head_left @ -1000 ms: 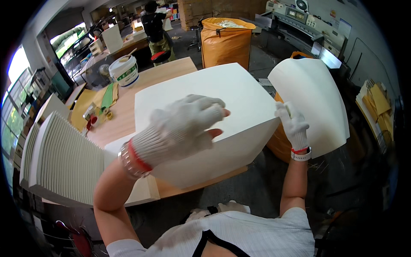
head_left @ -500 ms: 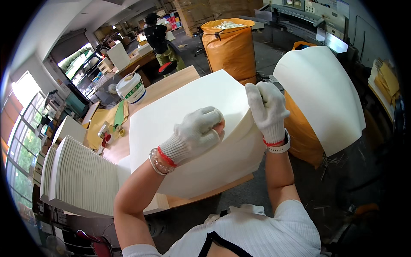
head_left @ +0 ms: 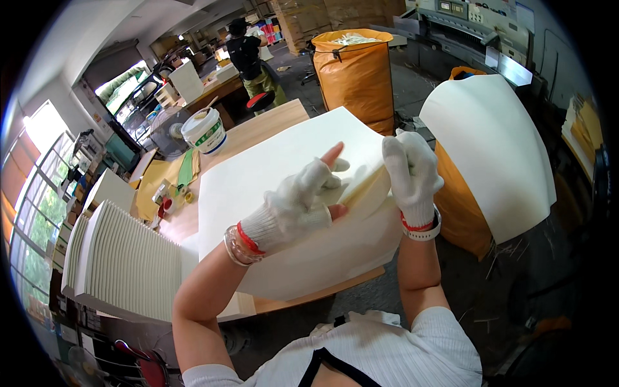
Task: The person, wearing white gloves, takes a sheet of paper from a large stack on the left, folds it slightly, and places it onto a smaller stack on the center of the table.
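Note:
Large white paper sheets (head_left: 264,161) lie in a pile on a wooden table in front of me. The near right part of the pile bends, and a gap shows between its layers by my hands. My right hand (head_left: 412,171), in a white knitted glove, is closed on the right corner of the sheets and holds it up. My left hand (head_left: 300,200) wears a similar glove with bare thumb and index fingertips. It is over the middle of the pile at the gap, fingers apart, with the thumb beside the bent edge.
To the left stands a fanned stack of thick white sheets (head_left: 129,264). A white bucket (head_left: 204,131) and tape rolls (head_left: 169,205) sit on the table (head_left: 274,122). Behind is an orange bag (head_left: 356,84); another at right carries a curved white sheet (head_left: 490,148). A person (head_left: 248,61) stands farther back.
My left hand has opened from a curled shape, its index finger and thumb now spread apart. The right hand still grips the corner, and the gap between layers shows more.

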A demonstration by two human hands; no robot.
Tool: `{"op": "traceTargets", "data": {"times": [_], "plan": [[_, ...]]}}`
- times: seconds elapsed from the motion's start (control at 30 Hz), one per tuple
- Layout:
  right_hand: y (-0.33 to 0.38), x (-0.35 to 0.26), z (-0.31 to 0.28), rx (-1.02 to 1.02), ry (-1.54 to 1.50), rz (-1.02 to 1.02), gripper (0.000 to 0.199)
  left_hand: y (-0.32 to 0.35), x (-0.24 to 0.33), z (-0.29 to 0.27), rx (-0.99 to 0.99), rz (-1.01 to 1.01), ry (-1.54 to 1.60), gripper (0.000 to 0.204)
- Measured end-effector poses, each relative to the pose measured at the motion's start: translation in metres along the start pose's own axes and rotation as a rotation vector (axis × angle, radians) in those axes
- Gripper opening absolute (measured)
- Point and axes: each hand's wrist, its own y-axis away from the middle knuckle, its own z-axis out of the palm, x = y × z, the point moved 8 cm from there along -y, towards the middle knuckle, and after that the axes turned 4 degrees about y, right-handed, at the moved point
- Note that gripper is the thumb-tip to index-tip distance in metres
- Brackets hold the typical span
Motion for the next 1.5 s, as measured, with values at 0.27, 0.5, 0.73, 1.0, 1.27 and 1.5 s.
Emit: {"op": "traceTargets", "data": {"times": [0.27,0.5,0.73,1.0,1.27,1.5], "plan": [[0.001,0.006,0.004,-0.018,-0.016,0.087,0.012,-0.004,0.013,0.002,-0.013,0.117,-0.086,0.047],[0.001,0.002,0.003,-0.016,-0.047,0.052,0.011,-0.003,0.009,0.003,-0.051,0.081,-0.124,0.049],[0.002,0.002,0.004,0.000,-0.019,0.018,0.006,-0.004,0.003,0.008,-0.059,0.074,-0.071,0.035],[0.003,-0.003,0.005,-0.001,0.009,-0.097,0.008,-0.006,0.003,0.009,-0.132,0.033,-0.066,0.029],[0.004,0.007,0.007,-0.045,0.019,0.066,0.009,-0.006,0.006,0.008,0.030,0.181,-0.021,0.040],[0.001,-0.005,0.004,-0.014,0.022,-0.058,0.004,-0.009,0.005,0.009,-0.155,0.060,-0.094,0.036]]}}
